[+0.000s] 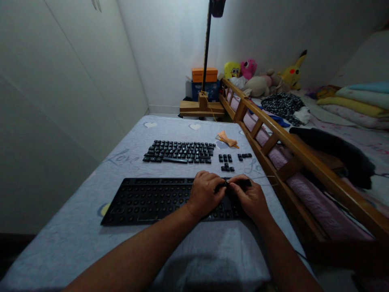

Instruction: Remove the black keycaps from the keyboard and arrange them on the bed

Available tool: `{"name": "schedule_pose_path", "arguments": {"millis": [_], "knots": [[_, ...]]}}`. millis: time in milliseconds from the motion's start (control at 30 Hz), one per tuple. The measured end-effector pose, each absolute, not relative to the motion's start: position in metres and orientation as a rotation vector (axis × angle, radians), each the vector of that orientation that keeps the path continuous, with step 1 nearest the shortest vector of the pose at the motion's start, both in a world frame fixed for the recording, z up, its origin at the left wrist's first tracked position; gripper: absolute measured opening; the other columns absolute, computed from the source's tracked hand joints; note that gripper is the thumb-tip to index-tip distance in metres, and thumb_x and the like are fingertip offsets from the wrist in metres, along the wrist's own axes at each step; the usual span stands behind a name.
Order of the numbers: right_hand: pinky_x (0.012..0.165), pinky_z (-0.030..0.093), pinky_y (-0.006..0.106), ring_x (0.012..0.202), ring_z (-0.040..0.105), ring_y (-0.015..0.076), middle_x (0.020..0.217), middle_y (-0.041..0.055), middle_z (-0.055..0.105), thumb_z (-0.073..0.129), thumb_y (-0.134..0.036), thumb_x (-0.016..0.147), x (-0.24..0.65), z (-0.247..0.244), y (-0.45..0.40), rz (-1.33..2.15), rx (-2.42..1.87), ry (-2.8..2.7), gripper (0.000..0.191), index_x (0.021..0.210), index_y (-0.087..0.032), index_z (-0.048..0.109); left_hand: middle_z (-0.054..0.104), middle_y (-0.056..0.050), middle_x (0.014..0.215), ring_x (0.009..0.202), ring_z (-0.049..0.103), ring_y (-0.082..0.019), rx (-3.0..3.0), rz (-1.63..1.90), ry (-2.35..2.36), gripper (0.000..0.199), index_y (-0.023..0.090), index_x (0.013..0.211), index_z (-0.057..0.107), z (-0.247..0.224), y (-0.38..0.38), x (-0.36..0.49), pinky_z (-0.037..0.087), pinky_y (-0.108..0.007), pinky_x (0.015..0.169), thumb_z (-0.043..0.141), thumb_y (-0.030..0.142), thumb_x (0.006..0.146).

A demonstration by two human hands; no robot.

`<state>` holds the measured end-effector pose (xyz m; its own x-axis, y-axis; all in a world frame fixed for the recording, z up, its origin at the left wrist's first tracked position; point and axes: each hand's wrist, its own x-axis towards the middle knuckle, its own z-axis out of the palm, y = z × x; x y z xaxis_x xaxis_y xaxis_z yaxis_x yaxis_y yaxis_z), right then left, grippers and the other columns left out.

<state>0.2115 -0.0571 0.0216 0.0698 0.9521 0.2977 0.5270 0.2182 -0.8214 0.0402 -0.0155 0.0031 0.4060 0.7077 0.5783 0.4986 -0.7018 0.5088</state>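
Note:
A black keyboard point(152, 200) with its keycaps off lies across the bed-like surface in front of me. Over its right end, my left hand point(206, 192) is closed on a small dark piece point(220, 186). Close beside it, my right hand point(251, 196) pinches a black-handled tool point(245, 182), its tip end meeting the left fingertips. What exactly sits between the fingertips is too small to tell. Beyond the keyboard, loose black keycaps point(182, 152) are laid out in keyboard order, with smaller groups of keycaps point(225, 158) to their right.
An orange cloth point(227, 139) lies past the keycaps. Along the right runs a wooden bed rail point(273, 132), with bedding and plush toys behind it. A wooden stand point(203, 106) with an upright pole and boxes is at the far end. White cabinet doors point(60, 81) rise on the left.

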Motion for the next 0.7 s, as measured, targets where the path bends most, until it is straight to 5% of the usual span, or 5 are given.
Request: {"name": "schedule_pose_path", "arguments": {"millis": [433,567,700], "knots": [[0.088,0.046,0.034,0.093,0.063,0.0215,0.093,0.0044,0.068,0.058,-0.027,0.086,0.218,0.0264,-0.0587,0.632,-1.268,-1.519,0.015,0.074,-0.022,0.065,0.074,-0.003,0.089,0.087,0.066,-0.022,2.299,1.234,1.005,0.014,0.02,0.091,0.071,0.0082,-0.0149,0.0385,0.047,-0.04,0.086,0.074,0.019,0.078],[0.083,0.046,0.033,0.09,0.062,0.0209,0.094,0.0046,0.068,0.049,-0.03,0.091,0.2183,0.0287,-0.0611,0.73,-1.341,-1.459,0.031,0.067,-0.021,0.066,0.074,-0.003,0.089,0.088,0.066,-0.022,2.281,1.233,1.001,0.013,0.02,0.092,0.071,0.0077,-0.0151,0.0387,0.047,-0.04,0.086,0.074,0.019,0.078],[0.072,0.048,0.031,0.077,0.061,0.0181,0.092,0.0042,0.066,0.05,-0.022,0.084,0.2186,0.0243,-0.0595,0.785,-1.324,-1.418,0.021,0.082,-0.02,0.071,0.073,-0.004,0.091,0.09,0.065,-0.022,2.275,1.226,0.982,0.013,0.02,0.094,0.071,0.0071,-0.0153,0.0383,0.047,-0.04,0.087,0.072,0.02,0.081]]}}
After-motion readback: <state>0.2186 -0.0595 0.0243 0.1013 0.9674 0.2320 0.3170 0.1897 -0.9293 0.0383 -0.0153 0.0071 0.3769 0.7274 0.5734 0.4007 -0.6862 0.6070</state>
